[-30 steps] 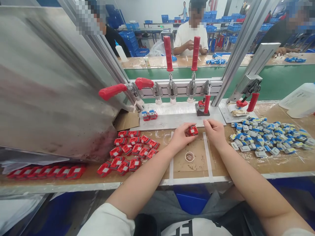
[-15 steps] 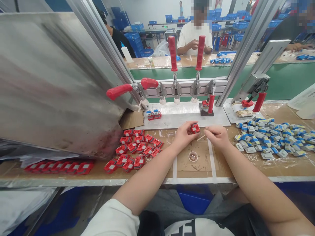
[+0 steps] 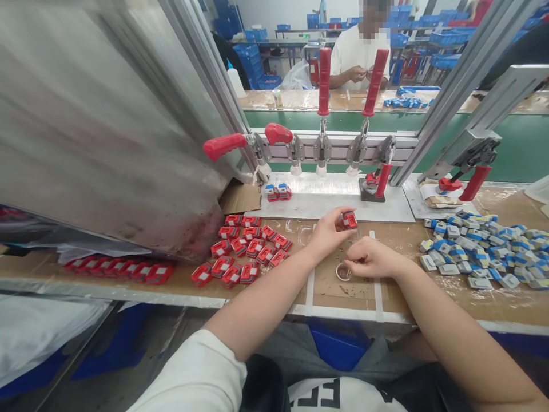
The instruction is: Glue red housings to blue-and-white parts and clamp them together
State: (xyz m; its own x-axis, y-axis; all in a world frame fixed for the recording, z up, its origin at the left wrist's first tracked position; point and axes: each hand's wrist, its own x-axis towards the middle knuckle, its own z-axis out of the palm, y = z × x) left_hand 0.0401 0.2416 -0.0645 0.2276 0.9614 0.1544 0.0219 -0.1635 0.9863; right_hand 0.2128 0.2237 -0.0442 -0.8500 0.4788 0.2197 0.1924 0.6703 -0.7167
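My left hand (image 3: 329, 233) is closed around a small red plastic housing (image 3: 349, 220), its recessed side turned up, held just above the bench near the metal base plate. My right hand (image 3: 369, 257) is pinched at the rim of a small round cup (image 3: 342, 272) with brownish contents. The thin stick it grips is hidden by the fingers now; it showed as a pale stick earlier. Left of my hands lie several loose red housings (image 3: 256, 248). To the right is a heap of blue, white and yellow blocks (image 3: 480, 246).
Toggle clamps with red handles (image 3: 325, 83) stand on a metal frame behind my hands; one presses a part on a black block (image 3: 372, 191). Two blue-topped red pieces (image 3: 278, 192) sit on the plate. A metal panel (image 3: 128, 131) walls the left. A person (image 3: 358, 57) works opposite.
My right hand has moved down and left with the stick, from beside the red housing to the cup. My left hand still holds the housing. The camera view has shifted slightly.
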